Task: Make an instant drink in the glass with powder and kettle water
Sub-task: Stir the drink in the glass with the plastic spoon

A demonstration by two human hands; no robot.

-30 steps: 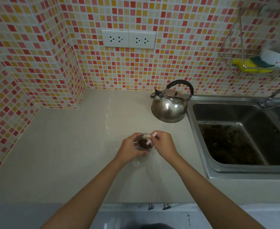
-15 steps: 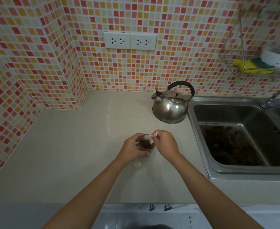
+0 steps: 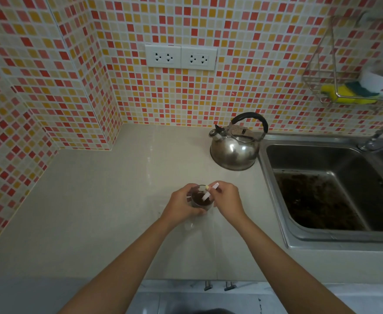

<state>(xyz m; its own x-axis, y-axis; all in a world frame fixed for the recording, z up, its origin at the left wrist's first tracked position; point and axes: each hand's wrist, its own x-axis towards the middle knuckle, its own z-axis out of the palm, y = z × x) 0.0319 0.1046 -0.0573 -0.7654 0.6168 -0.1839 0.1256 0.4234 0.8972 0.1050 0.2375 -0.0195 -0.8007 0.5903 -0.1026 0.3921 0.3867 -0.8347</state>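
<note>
Stirring glass (image 3: 202, 200) still, stirrer (image 3: 209, 193) tilted lower

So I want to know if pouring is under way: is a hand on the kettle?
No, the kettle stands alone by the sink; the left hand holds the glass and the right hand a stirrer.

Colours and patterns observed: kitchen worktop area.
Wall tiles (image 3: 242, 64): mosaic of red, pink, orange and cream squares. Sockets (image 3: 181, 57): white. Counter (image 3: 95, 200): plain pale beige. Kettle (image 3: 234, 150): polished silver, black handle. Sink (image 3: 274, 200): grey steel. Glass (image 3: 202, 201): clear, dark brown contents. Stirrer (image 3: 208, 194): white. Sponge (image 3: 344, 94): yellow and green.
</note>
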